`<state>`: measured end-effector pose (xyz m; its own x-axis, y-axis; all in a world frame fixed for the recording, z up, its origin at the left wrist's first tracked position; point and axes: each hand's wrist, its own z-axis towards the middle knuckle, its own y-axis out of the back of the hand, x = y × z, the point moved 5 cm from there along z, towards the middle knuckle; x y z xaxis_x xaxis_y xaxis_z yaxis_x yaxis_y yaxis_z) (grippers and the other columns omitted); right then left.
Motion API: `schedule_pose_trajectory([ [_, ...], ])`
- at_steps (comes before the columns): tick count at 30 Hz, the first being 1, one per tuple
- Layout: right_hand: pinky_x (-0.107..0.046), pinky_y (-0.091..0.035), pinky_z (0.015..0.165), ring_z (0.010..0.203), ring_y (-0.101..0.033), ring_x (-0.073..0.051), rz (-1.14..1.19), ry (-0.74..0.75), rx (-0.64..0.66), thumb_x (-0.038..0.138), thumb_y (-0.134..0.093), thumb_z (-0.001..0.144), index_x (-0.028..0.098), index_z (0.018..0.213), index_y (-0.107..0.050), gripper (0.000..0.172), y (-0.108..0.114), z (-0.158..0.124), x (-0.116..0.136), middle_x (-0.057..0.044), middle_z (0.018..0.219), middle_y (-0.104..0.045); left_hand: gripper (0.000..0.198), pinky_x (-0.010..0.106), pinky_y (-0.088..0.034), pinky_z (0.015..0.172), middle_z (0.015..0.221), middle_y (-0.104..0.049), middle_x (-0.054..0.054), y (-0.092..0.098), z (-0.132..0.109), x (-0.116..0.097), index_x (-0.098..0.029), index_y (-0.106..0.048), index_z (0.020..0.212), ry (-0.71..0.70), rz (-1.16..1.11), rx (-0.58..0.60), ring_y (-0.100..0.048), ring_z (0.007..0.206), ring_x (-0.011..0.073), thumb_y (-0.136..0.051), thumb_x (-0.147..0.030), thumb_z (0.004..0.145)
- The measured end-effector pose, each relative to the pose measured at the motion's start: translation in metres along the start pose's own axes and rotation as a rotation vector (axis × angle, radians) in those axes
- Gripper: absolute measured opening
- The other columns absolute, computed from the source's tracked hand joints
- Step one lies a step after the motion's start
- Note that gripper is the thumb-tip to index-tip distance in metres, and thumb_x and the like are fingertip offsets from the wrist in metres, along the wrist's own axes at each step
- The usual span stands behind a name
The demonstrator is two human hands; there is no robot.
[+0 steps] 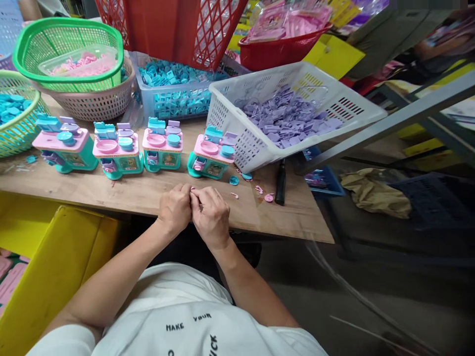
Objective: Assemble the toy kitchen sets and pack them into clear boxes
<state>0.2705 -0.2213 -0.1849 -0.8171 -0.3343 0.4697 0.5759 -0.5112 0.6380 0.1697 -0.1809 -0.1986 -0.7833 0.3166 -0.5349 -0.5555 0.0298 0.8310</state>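
Observation:
Near the front edge of the table, my left hand [175, 207] and my right hand [211, 213] meet with fingers curled and pinched together. A tiny pink plastic piece [192, 188] peeks out between the fingertips; most of it is hidden. Behind my hands stand several toy kitchens in a row, pink on top with teal bodies; the nearest toy kitchen [211, 153] is just beyond my right hand. To the right lie a small pink hook-shaped part [234, 196], a round pink part [268, 198] and a round blue part [233, 180].
A white basket [237, 131] of purple parts stands at the right, with a black-handled tool [281, 183] before it. Behind the row are a clear bin [174, 101] of blue parts and a green basket [70, 29]. A yellow carton [63, 267] sits lower left.

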Motion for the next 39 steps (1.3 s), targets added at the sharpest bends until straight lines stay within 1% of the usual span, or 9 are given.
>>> schedule_pose_trajectory([
  [5,-0.031,-0.052,0.075,0.08,-0.067,-0.019,0.212,-0.034,0.012,0.03,-0.051,0.101,0.022,0.091,-0.069,0.022,-0.001,0.008,0.0,-0.006,0.086,-0.072,0.02,0.028,-0.044,0.068,0.093,-0.075,0.011,0.007,0.003,0.008,-0.018,-0.07,0.096,0.015,-0.051,-0.075,-0.066,0.077,0.0204,-0.051,-0.021,0.092],
  [13,-0.031,-0.047,0.067,0.066,-0.063,-0.018,0.338,-0.005,0.091,0.029,-0.056,0.098,0.022,0.078,-0.063,0.022,-0.02,0.011,0.013,-0.003,0.072,-0.068,0.023,0.03,-0.045,0.068,0.098,-0.075,0.016,0.02,-0.013,0.026,-0.015,-0.073,0.099,0.122,-0.05,-0.099,-0.068,0.081,0.0239,-0.052,-0.021,0.092],
  [18,-0.037,-0.045,0.079,0.087,-0.064,-0.022,0.367,0.342,0.183,0.031,-0.06,0.096,0.022,0.099,-0.069,0.013,-0.047,0.029,0.061,-0.006,0.092,-0.074,0.02,0.027,-0.048,0.069,0.08,-0.074,0.007,0.07,-0.03,0.082,-0.016,-0.076,0.087,0.294,-0.457,-0.213,-0.066,0.074,0.0192,-0.057,-0.018,0.084],
  [22,-0.04,-0.037,0.09,0.1,-0.063,-0.023,0.299,0.694,0.178,0.029,-0.06,0.098,0.026,0.113,-0.069,0.018,-0.064,0.051,0.115,-0.004,0.105,-0.076,0.018,0.022,-0.041,0.058,0.062,-0.063,0.001,0.12,-0.044,0.127,-0.013,-0.075,0.075,0.355,-0.834,-0.171,-0.053,0.058,0.0112,-0.065,-0.027,0.079],
  [26,-0.039,-0.032,0.093,0.097,-0.061,-0.019,0.264,0.871,0.101,0.028,-0.052,0.103,0.027,0.099,-0.07,0.018,-0.081,0.08,0.165,0.001,0.098,-0.077,0.028,0.021,-0.045,0.066,0.083,-0.071,0.005,0.167,-0.056,0.155,-0.014,-0.078,0.091,0.29,-1.137,-0.162,-0.06,0.071,0.0105,-0.08,-0.03,0.068],
  [29,-0.038,-0.029,0.091,0.094,-0.059,-0.019,0.207,0.897,0.132,0.031,-0.047,0.105,0.023,0.091,-0.07,0.028,-0.107,0.105,0.197,-0.002,0.092,-0.076,0.044,0.025,-0.051,0.083,0.111,-0.073,0.01,0.197,-0.056,0.175,-0.015,-0.075,0.11,0.185,-1.382,-0.283,-0.066,0.092,0.0151,-0.081,-0.028,0.068],
  [31,-0.037,-0.029,0.088,0.093,-0.058,-0.02,0.174,0.849,0.169,0.033,-0.046,0.105,0.021,0.09,-0.07,0.03,-0.13,0.124,0.212,-0.005,0.089,-0.074,0.04,0.026,-0.053,0.085,0.109,-0.074,0.01,0.209,-0.049,0.192,-0.014,-0.074,0.11,0.155,-1.438,-0.392,-0.067,0.091,0.0141,-0.079,-0.025,0.072],
  [35,-0.036,-0.03,0.085,0.099,-0.058,-0.023,0.15,0.724,0.294,0.033,-0.049,0.103,0.02,0.101,-0.071,0.025,-0.168,0.156,0.225,-0.007,0.103,-0.075,0.027,0.022,-0.054,0.078,0.088,-0.074,0.005,0.22,-0.022,0.225,-0.011,-0.073,0.097,0.212,-1.371,-0.564,-0.064,0.071,0.0077,-0.079,-0.011,0.07],
  [39,-0.036,-0.03,0.086,0.106,-0.057,-0.025,0.081,0.683,0.401,0.032,-0.051,0.102,0.02,0.112,-0.07,0.025,-0.183,0.17,0.223,-0.009,0.111,-0.074,0.027,0.029,-0.056,0.087,0.1,-0.075,0.007,0.225,0.0,0.244,-0.013,-0.072,0.099,0.186,-1.191,-0.681,-0.07,0.082,0.0112,-0.076,-0.015,0.073],
])
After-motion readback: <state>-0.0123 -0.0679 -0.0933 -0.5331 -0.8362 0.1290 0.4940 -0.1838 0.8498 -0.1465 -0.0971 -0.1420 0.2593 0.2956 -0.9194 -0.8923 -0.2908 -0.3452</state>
